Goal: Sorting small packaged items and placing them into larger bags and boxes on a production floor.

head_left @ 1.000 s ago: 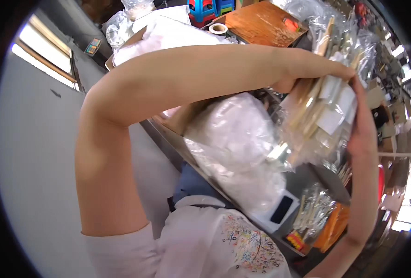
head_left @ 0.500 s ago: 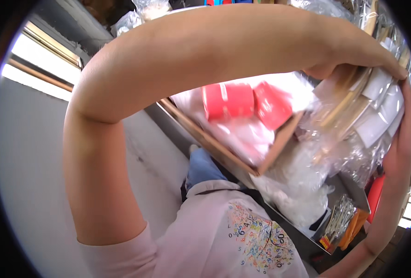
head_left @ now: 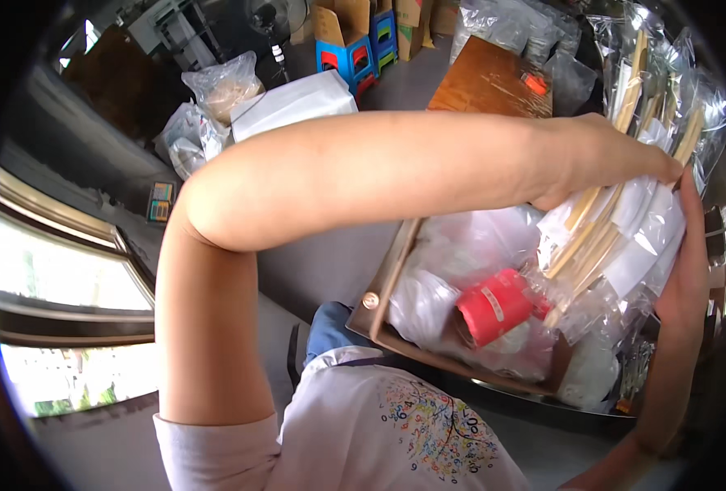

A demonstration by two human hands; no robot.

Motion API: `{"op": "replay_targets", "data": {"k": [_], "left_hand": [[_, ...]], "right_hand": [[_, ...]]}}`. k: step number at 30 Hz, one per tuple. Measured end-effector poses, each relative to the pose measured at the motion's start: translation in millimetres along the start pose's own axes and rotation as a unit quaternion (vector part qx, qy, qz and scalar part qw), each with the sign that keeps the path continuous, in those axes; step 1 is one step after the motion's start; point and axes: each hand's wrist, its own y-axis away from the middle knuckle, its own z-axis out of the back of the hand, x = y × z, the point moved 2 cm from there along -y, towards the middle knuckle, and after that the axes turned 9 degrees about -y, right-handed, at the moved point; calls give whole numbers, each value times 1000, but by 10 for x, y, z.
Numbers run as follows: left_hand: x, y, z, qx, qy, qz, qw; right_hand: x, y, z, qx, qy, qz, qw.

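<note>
Both my hands hold one bundle of clear plastic bags with wooden sticks and white paper (head_left: 616, 229) at the right of the view. My left hand (head_left: 600, 155) reaches across from the left and grips the bundle's top. My right hand (head_left: 686, 270) comes up from the lower right and grips its right side. Under the bundle lies a brown cardboard box (head_left: 387, 286) filled with clear bags and red packs (head_left: 494, 307).
A wooden table top (head_left: 485, 78) with a small orange thing stands behind my arm. Further back are a white box (head_left: 293, 102), tied clear bags (head_left: 224, 82), blue stools (head_left: 355, 53) and cartons. A window (head_left: 52, 278) is at the left.
The view has swung, showing more of the room behind. The bundle stays in both hands at the right; the box with the red packs now lies lower, beneath it.
</note>
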Motion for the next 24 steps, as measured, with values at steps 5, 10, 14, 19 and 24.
{"op": "replay_targets", "data": {"k": [5,10,14,19,24], "left_hand": [[14,299,1099,120,34,-11,992],[233,259,1524,227,79,42,970],[418,419,2518,199,97,117,968],[781,631,3453,133,37,104,985],[1784,1025,4813,18,38,147,988]], "right_hand": [[-555,-371,-986,-68,-34,22,997],[-885,-398,-1534,-193,115,101,969],[-1439,-1158,-1803,-228,8,-16,974],[-2350,-1970,-1686,-130,-68,-56,988],[-3556,-2850,-2027,-108,-136,-146,974]]}}
